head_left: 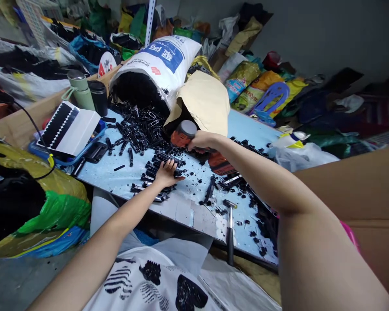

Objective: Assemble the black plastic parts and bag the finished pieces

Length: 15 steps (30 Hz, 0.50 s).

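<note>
My right hand (pixel 199 141) is wrapped round the grip of an orange-and-black cordless drill (pixel 183 133). The drill's grey rounded end faces up toward me, and its front end is hidden. Below and to the left, my left hand (pixel 166 173) lies with fingers spread on a row of black plastic parts (pixel 152 168), set side by side near the table's front edge. Behind them spreads a heap of similar black parts (pixel 142 125). A hammer (pixel 230 229) with a black handle lies at the front edge, its handle jutting out over it.
A white sack (pixel 155 65) lies tipped over, its mouth toward the heap, beside a tan paper bag (pixel 207 99). On the left stand a green flask (pixel 81 88), a black cup (pixel 98 98) and a blue tray (pixel 40 148). A cardboard box (pixel 359 185) is at the right.
</note>
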Tool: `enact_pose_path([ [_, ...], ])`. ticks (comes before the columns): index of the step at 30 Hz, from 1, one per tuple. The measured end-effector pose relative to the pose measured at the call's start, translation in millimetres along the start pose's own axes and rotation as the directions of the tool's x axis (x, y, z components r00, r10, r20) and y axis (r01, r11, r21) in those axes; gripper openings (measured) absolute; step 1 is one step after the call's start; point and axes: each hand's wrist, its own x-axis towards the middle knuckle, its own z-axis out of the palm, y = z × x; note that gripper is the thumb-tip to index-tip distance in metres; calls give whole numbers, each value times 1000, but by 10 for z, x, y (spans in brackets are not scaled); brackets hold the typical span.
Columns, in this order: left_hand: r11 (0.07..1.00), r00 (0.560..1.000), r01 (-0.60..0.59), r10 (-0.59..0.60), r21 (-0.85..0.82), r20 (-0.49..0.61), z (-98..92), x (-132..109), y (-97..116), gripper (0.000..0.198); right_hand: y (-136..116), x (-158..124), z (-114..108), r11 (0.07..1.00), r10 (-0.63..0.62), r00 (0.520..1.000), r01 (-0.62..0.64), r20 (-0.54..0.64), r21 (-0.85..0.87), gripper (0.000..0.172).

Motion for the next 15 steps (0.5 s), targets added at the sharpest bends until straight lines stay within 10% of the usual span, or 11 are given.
enact_pose_path([
  [6,999,999,14,-15,-39,-43,78,-7,-8,90,-562,310,-34,984,-93,982,116,166,-138,11],
  [15,999,999,-6,4,-53,-40,85,19,-41,93,-603,230,44,943,-151,982,178,114,-283,26],
])
